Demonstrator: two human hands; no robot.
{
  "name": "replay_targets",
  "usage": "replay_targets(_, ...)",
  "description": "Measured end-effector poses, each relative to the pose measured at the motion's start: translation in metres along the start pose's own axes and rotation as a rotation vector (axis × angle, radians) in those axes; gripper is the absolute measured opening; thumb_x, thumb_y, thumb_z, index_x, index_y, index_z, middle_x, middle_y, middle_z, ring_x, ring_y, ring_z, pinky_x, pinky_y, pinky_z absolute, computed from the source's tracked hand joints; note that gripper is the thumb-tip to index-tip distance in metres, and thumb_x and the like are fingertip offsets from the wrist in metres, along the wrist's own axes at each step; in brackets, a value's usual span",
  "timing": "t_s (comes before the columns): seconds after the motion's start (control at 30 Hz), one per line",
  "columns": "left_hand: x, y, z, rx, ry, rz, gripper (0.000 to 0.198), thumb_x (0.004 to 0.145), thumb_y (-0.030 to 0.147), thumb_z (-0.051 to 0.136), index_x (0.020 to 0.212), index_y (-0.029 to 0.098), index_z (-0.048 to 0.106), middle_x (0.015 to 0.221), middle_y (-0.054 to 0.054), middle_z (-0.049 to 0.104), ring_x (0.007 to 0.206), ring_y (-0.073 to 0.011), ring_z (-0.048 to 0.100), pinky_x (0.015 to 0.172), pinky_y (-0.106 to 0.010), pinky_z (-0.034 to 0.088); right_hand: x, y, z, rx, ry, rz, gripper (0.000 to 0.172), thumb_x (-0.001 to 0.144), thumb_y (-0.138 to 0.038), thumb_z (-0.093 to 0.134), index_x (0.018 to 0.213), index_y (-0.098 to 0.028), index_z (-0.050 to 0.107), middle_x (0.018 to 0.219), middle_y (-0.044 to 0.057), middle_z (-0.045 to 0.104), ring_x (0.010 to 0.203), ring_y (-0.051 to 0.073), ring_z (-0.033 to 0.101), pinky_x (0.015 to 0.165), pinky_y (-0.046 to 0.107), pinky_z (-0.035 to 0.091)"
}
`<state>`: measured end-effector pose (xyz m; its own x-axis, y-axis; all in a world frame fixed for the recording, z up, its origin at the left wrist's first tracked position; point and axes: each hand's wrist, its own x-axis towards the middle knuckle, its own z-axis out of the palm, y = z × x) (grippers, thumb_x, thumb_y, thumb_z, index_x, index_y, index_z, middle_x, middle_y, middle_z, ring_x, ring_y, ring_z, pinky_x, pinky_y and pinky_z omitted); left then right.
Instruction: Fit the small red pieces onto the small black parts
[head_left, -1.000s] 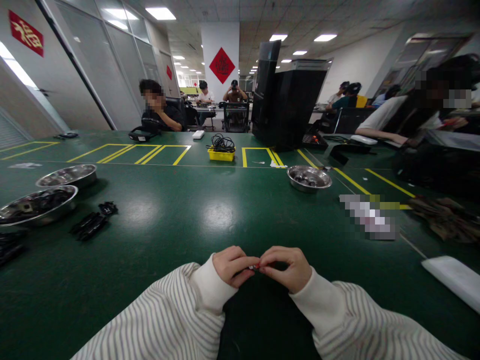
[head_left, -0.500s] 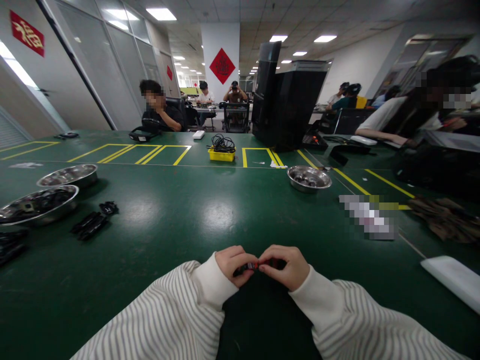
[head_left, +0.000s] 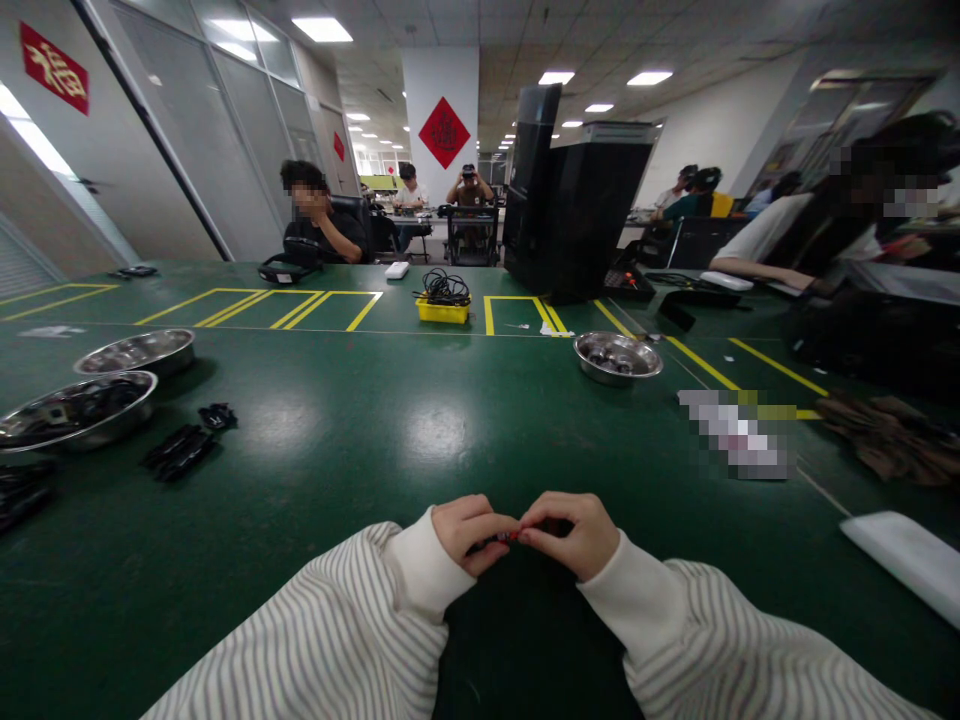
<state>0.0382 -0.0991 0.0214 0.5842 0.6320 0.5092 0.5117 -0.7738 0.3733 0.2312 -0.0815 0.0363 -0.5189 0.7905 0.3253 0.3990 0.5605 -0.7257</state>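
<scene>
Glazed partition (head_left: 217,110), white pillar (head_left: 480,75), lit ceiling panels (head_left: 322,29), office chair (head_left: 472,235)

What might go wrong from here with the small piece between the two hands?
The small red-and-dark piece is pinched between the left hand and the right hand, so it might slip loose and drop. The fingers also cover much of it, so poor alignment might go unnoticed in this view.

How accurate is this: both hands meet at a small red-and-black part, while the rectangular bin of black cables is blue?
Not blue: the head view shows the rectangular bin of black cables is yellow. The left hand and right hand meet at the small red-and-black part.
</scene>
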Motion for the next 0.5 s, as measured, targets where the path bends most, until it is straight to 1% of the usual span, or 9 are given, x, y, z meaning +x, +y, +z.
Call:
replay_targets(0.13, 0.002, -0.004, -0.001, 0.065, 0.058, 0.010, 0.020, 0.078, 0.024, 0.045, 0.091, 0.018, 0.059, 0.064, 0.000, 0.054, 0.050, -0.0074, 0.048, 0.045, -0.016, 0.038, 0.000, -0.002, -0.001, -0.039, 0.014, 0.024, 0.015, 0.069, -0.029, 0.062, 0.066, -0.015, 0.068, 0.058, 0.004, 0.063, 0.048, 0.011, 0.055, 0.045, 0.020, 0.041)
replay_targets(0.2, 0.002, -0.015, -0.007, 0.129, 0.110, -0.008, 0.018, 0.076, 0.022, 0.046, 0.088, 0.018, 0.058, 0.064, 0.000, 0.055, 0.051, -0.0076, 0.049, 0.046, -0.016, 0.038, 0.000, -0.004, -0.002, -0.048, 0.016, 0.037, 0.015, 0.070, -0.029, 0.062, 0.066, -0.015, 0.068, 0.058, 0.003, 0.063, 0.047, 0.011, 0.054, 0.045, 0.020, 0.042)
replay_targets(0.23, 0.002, -0.023, -0.012, 0.169, 0.133, -0.044, 0.017, 0.075, 0.021, 0.046, 0.086, 0.017, 0.058, 0.064, 0.000, 0.056, 0.051, -0.0076, 0.049, 0.046, -0.016, 0.038, 0.000, -0.004, -0.002, -0.048, 0.015, 0.042, 0.015, 0.070, -0.029, 0.061, 0.066, -0.015, 0.068, 0.058, 0.003, 0.063, 0.048, 0.011, 0.054, 0.045, 0.020, 0.042)
replay_targets(0.3, 0.000, -0.043, -0.027, 0.263, 0.171, -0.182, 0.016, 0.074, 0.020, 0.046, 0.085, 0.017, 0.058, 0.066, 0.000, 0.057, 0.052, -0.0074, 0.050, 0.048, -0.016, 0.039, 0.000, -0.005, -0.003, -0.045, 0.008, 0.045, 0.016, 0.072, -0.028, 0.059, 0.067, -0.015, 0.067, 0.059, 0.003, 0.063, 0.049, 0.011, 0.055, 0.045, 0.020, 0.042)
replay_targets(0.4, -0.008, -0.078, -0.058, 0.418, 0.211, -0.481, 0.017, 0.074, 0.023, 0.046, 0.086, 0.017, 0.057, 0.072, -0.001, 0.058, 0.053, -0.0080, 0.050, 0.051, -0.018, 0.040, 0.000, -0.003, -0.004, -0.047, -0.006, 0.030, 0.020, 0.076, -0.030, 0.055, 0.068, -0.014, 0.066, 0.060, 0.004, 0.063, 0.049, 0.011, 0.055, 0.045, 0.021, 0.043)
replay_targets(0.47, -0.017, -0.101, -0.080, 0.499, 0.210, -0.681, 0.020, 0.074, 0.027, 0.047, 0.088, 0.017, 0.057, 0.076, -0.002, 0.058, 0.056, -0.0093, 0.051, 0.052, -0.019, 0.039, -0.001, -0.002, -0.003, -0.051, -0.020, 0.018, 0.022, 0.077, -0.031, 0.054, 0.068, -0.014, 0.066, 0.059, 0.004, 0.063, 0.049, 0.011, 0.055, 0.045, 0.021, 0.043)
replay_targets(0.5, -0.021, -0.112, -0.090, 0.533, 0.188, -0.773, 0.022, 0.074, 0.028, 0.047, 0.089, 0.017, 0.057, 0.078, -0.002, 0.058, 0.057, -0.0101, 0.052, 0.054, -0.020, 0.039, -0.001, -0.001, -0.003, -0.050, -0.030, 0.011, 0.022, 0.077, -0.031, 0.054, 0.068, -0.014, 0.066, 0.059, 0.004, 0.063, 0.049, 0.011, 0.055, 0.046, 0.021, 0.043)
